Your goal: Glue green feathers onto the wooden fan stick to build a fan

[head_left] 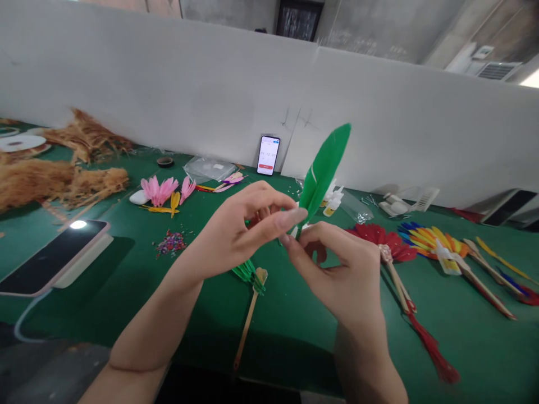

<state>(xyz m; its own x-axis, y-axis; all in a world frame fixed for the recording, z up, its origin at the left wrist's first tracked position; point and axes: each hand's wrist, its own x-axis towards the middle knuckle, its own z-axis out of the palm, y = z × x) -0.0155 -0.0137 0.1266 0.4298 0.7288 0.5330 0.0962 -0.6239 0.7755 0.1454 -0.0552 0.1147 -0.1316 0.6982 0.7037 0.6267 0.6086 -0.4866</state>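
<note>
A single green feather point(323, 171) points up and to the right, raised over the table. Its lower end is pinched between the thumb and fingers of my right hand point(341, 264). My left hand point(252, 221) closes on the same feather just above, thumb and fingertip meeting at its base. Beneath my hands lies a fan with a wooden handle point(247, 325); green feathers point(245, 271) are fixed at its head, partly hidden by my left wrist.
Left of my arms are pink feathers point(159, 191), a heap of colored beads point(170, 243), a lit phone point(54, 255) and dried plumes point(63, 182). To the right lie a red feather fan point(389, 238) and a yellow-blue one point(435, 238). Another phone point(268, 155) leans on the white partition point(168, 84).
</note>
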